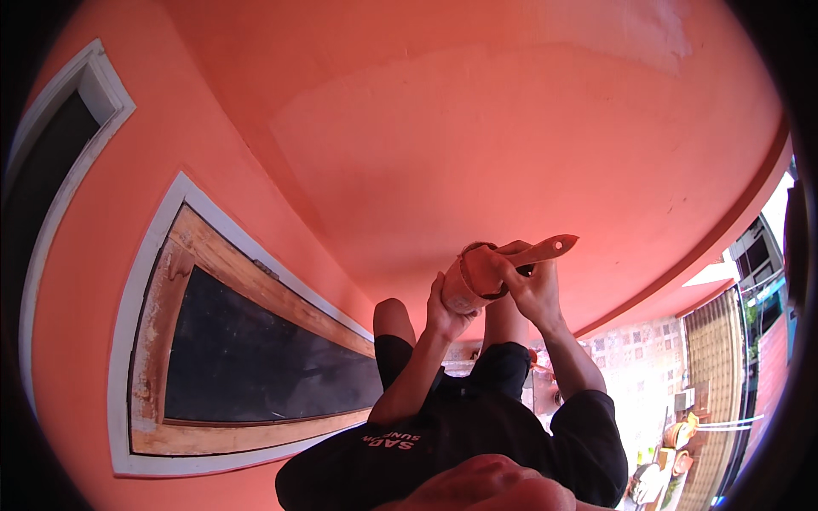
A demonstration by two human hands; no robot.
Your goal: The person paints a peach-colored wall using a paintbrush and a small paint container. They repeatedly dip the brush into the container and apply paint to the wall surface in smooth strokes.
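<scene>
A small round paint container (463, 288), smeared with coral-orange paint, is held up in front of me at a tilt. The fingers of my left hand (445, 318) wrap round its lower left side. My right hand (537, 294) grips a paintbrush (547, 249) whose orange-stained handle, with a hole at its end, points to the right. The brush head lies at the container's mouth; its bristles are hard to make out there. Beyond both hands spreads a coral-orange wall (511, 145), with a patch edge of differing tone across its upper part.
On the left is a window with dark glass (256, 358), a worn wooden frame (166, 332) and a white surround (136, 341). Another white-framed opening (111, 85) lies farther left. Low on the right are patterned tiles (639, 349), a slatted panel (711, 366) and several blurred objects.
</scene>
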